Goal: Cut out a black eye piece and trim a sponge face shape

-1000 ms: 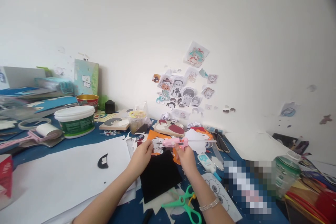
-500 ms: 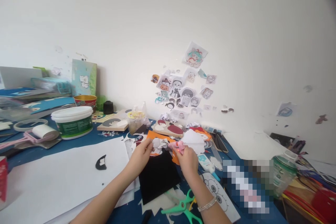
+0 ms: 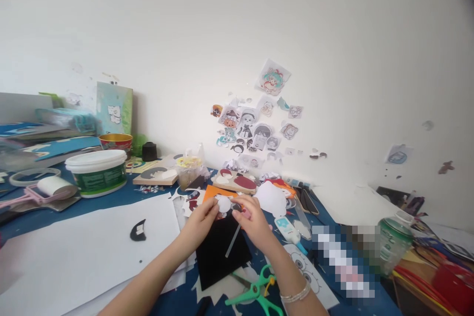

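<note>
Together, both hands pinch a paper cutout.

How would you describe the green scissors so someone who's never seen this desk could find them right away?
Start at the blue craft table and follow the person's right hand back toward the wrist with the bracelet. Just left of that wrist, below the black sheet, lie the green scissors. Their mint-green plastic handles, beside a small yellow piece, are the only bright green thing at the near edge.

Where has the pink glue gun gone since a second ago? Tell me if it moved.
Yes. It lay level above the black sheet, nozzle toward the phone. Now the right hand has it tipped, the clear glue stick slanting down over that sheet.
</note>
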Demonstrator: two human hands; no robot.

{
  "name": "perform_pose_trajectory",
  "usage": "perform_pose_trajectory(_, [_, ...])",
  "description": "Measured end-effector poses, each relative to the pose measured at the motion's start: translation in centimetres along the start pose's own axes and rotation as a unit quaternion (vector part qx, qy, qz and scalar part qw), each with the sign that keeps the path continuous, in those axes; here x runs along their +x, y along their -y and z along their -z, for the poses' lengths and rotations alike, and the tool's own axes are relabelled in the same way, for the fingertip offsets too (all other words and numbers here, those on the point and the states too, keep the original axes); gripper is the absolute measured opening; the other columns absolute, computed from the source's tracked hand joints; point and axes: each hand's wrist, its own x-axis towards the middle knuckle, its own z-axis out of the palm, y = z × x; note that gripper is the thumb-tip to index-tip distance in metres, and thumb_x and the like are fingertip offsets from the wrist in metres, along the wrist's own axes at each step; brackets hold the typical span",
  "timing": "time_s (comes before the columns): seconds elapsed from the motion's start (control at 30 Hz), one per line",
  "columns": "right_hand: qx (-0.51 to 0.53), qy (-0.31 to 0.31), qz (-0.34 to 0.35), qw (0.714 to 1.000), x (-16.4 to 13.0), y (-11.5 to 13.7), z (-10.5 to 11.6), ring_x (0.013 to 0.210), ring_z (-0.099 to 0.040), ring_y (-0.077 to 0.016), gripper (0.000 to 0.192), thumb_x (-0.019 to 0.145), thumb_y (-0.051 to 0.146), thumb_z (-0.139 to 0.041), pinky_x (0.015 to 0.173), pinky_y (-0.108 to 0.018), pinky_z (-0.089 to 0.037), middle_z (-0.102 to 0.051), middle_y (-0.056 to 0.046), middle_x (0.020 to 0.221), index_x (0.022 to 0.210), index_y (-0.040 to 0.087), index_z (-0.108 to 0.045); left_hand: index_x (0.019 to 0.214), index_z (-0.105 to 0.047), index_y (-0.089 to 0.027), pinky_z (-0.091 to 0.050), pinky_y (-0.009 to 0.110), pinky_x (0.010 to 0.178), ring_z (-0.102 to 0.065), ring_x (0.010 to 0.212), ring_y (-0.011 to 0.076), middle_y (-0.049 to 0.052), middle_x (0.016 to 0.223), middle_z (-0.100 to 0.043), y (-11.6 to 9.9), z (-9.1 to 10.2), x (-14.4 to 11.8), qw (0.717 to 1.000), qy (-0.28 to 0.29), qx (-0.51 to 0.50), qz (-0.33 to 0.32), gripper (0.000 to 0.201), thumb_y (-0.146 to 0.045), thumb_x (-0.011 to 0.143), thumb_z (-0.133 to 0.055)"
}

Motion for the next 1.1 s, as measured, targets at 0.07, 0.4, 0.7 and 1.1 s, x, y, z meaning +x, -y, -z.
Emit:
perform_pose_trajectory(0.07, [0.025,-0.015,-0.009,1.0,0.0,0.7,-0.3,0.098,-0.05,-0.0209,0.015,0.079,0.028,-0.053,0.089,-0.035,-0.036,-0.06,-0.006,0.098,0.087,0.021,-0.063,0.064,-0.042,-0.021,-0.04,0.027,0.064,-0.049,0.065,0.0155,-0.002,0.064,-0.049,0.0,-0.3,-0.1,1.0,0.015,0.0,-0.005,0.024,-0.038,0.079,-0.035])
perform_pose_trajectory(0.4, [0.059,-0.053,-0.048,0.996,0.1,0.2,-0.5,0.071,-0.051,-0.0165,0.017,0.076,0.029,-0.052,0.069,-0.028,-0.039,-0.054,0.0,0.068,0.062,0.019,-0.053,0.063,-0.042,-0.021,-0.039,0.029,0.066,-0.049,0.064,0.0159,-0.002,0.062,-0.048,-0.3,-0.4,-0.1,0.999,0.013,-0.04,0.013,0.026,-0.042,0.077,-0.038])
perform_pose_trajectory(0.7, [0.06,-0.263,-0.193,0.943,0.3,-5.5,3.1,0.044,-0.034,-0.0117,0.035,0.081,0.039,-0.035,0.045,-0.025,-0.031,-0.032,0.006,0.046,0.051,0.021,-0.036,0.066,-0.045,-0.02,-0.04,0.03,0.07,-0.051,0.069,0.0166,-0.002,0.064,-0.05,-1.2,0.9,-0.2,0.992,-0.031,-0.104,0.06,0.025,-0.042,0.076,-0.042])
perform_pose_trajectory(1.1, [-0.316,-0.164,0.287,0.89,-0.8,0.4,0.6,0.077,-0.05,-0.0181,0.017,0.081,0.014,-0.051,0.07,-0.032,-0.042,-0.06,-0.007,0.084,0.095,0.02,-0.058,0.064,-0.05,-0.016,-0.033,0.023,0.057,-0.043,0.057,0.0101,-0.002,0.059,-0.049,-1.1,0.1,-0.8,0.971,0.051,-0.211,0.096,0.027,-0.038,0.079,-0.047])
